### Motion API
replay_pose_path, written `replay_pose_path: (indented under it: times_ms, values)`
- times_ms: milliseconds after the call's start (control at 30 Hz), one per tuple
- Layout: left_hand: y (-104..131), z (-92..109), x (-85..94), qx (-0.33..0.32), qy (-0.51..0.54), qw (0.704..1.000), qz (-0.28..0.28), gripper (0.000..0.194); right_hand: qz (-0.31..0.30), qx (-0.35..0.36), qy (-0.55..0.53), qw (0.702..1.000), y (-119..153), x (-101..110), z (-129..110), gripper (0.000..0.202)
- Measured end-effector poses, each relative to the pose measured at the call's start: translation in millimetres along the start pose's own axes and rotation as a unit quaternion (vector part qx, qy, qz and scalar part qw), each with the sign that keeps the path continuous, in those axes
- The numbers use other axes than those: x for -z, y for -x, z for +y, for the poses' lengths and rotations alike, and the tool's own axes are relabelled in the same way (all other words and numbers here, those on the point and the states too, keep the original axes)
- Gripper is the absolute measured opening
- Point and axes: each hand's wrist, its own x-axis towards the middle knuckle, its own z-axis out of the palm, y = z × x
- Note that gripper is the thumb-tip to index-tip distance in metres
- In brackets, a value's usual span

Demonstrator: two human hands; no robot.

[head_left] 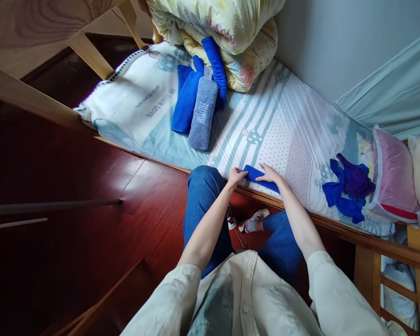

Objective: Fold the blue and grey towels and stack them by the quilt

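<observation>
folded blue cloth [261, 178] lay at the near edge of the bed [287, 126], between the two hands. left hand [236, 177] pinched its left end, fingers pressed together; right hand [270, 174] lay flat on its right part, fingers slightly spread. counted: three folded blue towels [187, 100] and one grey-blue one [203, 114] stacked by the quilt [231, 32]; one loose pile of blue cloths [348, 189] beside the pink pillow [394, 177].

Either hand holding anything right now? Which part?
Both hands are on the folded blue cloth at the mattress edge: left hand grips its left end, right hand lies flat on its right half. It is not lifted.
</observation>
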Motion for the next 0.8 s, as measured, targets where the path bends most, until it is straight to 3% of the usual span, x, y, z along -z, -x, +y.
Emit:
replay_pose_path:
  times_ms: [167,333,400,467,633,800]
  values:
    - [3,16,2.3,-0.014,0.073,0.997,-0.035,0.030,-0.050,0.013,-0.035,0.998,-16,4,-8,0.100]
    - [7,28,4.6,-0.103,0.150,0.981,-0.066,0.040,-0.083,0.043,-0.023,0.995,-16,20,-18,0.056]
    - [8,32,4.0,-0.133,0.188,0.970,-0.080,0.044,-0.053,0.039,-0.001,0.998,-13,26,-24,0.046]
    - [10,35,3.5,-0.151,0.221,0.960,-0.082,0.047,-0.024,0.037,-0.009,0.999,-9,32,-32,0.050]
    - [14,46,8.6,-0.194,0.315,0.927,-0.066,0.062,0.001,0.061,-0.105,0.993,0,38,-55,0.050]
    - [22,52,30.6,-0.236,0.269,0.926,-0.123,0.083,0.164,0.073,-0.121,0.976,10,48,-90,0.051]
